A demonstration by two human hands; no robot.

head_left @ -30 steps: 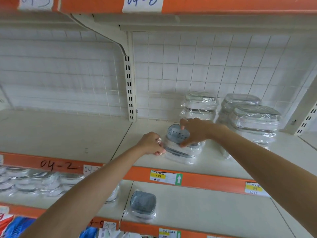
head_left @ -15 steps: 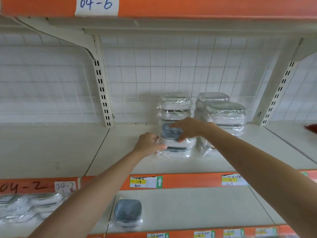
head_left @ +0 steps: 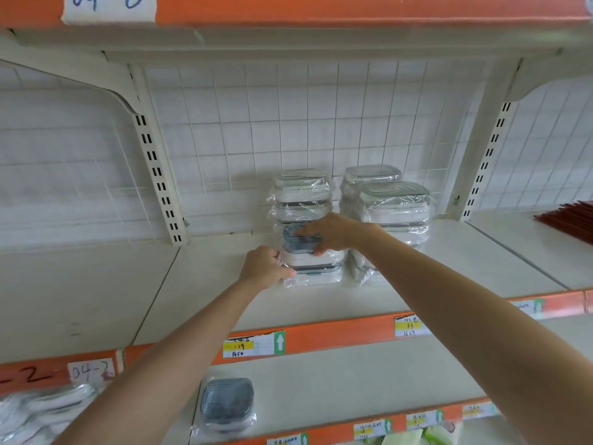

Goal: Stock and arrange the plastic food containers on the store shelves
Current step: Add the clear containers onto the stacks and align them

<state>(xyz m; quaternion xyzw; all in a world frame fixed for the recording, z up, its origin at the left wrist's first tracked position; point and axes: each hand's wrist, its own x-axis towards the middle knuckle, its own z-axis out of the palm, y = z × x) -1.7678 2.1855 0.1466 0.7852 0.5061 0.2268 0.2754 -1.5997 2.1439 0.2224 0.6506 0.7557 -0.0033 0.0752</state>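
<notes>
Holding the wrapped container pack [head_left: 313, 268] on the middle shelf [head_left: 321, 300], your left hand [head_left: 266, 268] grips its left end while your right hand [head_left: 333, 234] curls over the small grey container [head_left: 300, 240] on top. The pack sits just in front of the rear stack [head_left: 301, 195], beside the right stacks [head_left: 391, 203]. Slippery film could let the top piece slide off if you push unevenly, or nudge the neighbours askew.

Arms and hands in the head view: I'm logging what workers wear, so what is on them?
Nothing visible. Both forearms are bare with no sleeves in view, and the left hand and right hand show no gloves, watch, bracelets or rings that I can make out.
</notes>
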